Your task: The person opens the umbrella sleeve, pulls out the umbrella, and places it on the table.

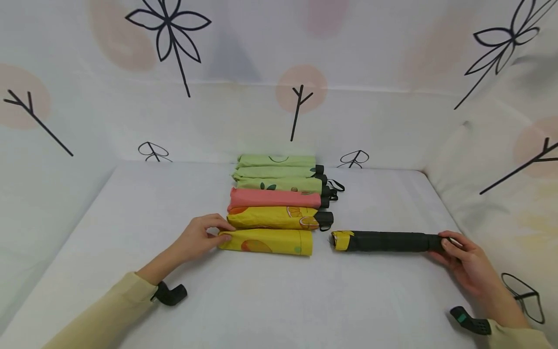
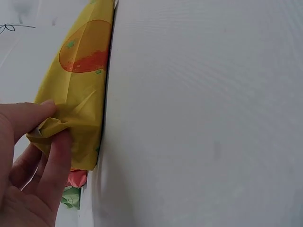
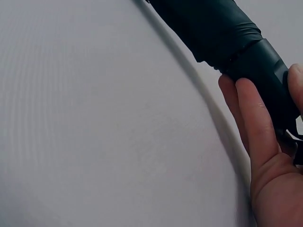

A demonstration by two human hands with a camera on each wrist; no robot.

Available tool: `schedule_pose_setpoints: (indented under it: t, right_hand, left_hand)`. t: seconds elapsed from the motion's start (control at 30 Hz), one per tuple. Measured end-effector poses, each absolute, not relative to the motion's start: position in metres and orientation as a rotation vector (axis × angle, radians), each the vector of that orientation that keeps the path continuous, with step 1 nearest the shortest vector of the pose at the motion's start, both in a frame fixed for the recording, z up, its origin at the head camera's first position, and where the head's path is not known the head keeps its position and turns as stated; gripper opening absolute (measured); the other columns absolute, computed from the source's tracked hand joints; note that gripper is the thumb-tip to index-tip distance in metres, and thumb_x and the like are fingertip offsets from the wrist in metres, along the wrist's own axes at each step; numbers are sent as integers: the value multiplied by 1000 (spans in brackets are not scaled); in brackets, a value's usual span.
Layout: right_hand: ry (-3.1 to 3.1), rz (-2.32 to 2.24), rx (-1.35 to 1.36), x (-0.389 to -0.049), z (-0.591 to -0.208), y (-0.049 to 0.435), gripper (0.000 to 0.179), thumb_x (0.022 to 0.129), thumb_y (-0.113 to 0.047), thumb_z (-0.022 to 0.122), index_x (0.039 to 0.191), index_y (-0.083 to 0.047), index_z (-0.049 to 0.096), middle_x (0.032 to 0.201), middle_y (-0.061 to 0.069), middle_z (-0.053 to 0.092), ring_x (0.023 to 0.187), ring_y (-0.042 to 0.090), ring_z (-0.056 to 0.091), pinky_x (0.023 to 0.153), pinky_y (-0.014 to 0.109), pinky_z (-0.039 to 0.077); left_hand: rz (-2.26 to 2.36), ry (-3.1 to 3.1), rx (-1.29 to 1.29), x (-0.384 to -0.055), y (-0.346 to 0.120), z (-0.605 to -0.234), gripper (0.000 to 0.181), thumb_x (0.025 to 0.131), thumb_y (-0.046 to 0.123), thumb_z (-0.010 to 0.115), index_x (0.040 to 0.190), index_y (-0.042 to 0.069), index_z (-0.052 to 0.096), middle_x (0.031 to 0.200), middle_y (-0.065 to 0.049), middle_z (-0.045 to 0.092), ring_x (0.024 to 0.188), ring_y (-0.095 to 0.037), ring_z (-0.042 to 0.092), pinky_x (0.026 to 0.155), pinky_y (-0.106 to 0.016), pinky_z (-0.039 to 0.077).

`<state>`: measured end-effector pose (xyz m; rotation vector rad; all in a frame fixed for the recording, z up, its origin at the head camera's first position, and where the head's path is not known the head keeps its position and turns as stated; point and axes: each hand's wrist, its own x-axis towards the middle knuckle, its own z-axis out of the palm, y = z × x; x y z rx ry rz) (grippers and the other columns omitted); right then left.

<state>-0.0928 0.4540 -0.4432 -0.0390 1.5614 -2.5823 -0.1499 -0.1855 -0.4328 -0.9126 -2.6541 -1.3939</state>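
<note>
A yellow umbrella sleeve (image 1: 267, 242) with an orange fruit print lies flat at the front of the row. My left hand (image 1: 199, 241) pinches its left end between thumb and fingers, and the fabric (image 2: 78, 101) bunches there in the left wrist view. To the right, a folded black umbrella (image 1: 389, 241) with yellow showing at its left tip points toward the sleeve, a short gap between them. My right hand (image 1: 471, 266) grips its handle (image 3: 265, 78) at the right end, thumb on one side and fingers on the other.
Behind the sleeve lie a yellow umbrella (image 1: 270, 217) with citrus print, a red umbrella (image 1: 274, 198) and several green umbrellas (image 1: 279, 184), side by side, handles mostly to the right. The white table (image 1: 279, 300) meets printed cloth walls (image 1: 244, 116) at the back and sides.
</note>
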Motion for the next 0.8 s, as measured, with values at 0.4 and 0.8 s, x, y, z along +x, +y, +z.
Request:
schedule_pose_setpoints:
  t: [0.4, 0.8]
  right_hand:
    - [1691, -2462, -30, -94, -439, 463, 37, 99, 17, 45, 120, -1, 69, 113, 0, 60, 100, 14, 67, 82, 32, 56]
    - [2468, -1870, 101, -93, -435, 461, 30, 92, 4, 69, 119, -8, 73, 108, -22, 68, 96, -7, 55, 72, 12, 46]
  left_hand:
    - [-1433, -2635, -808, -150, -175, -435, 16, 88, 8, 77, 99, 18, 78, 93, 8, 67, 89, -14, 61, 66, -26, 55]
    - [-1488, -2623, -864, -148, -176, -437, 17, 87, 10, 79, 101, 18, 77, 95, 6, 66, 90, -15, 61, 67, -27, 56]
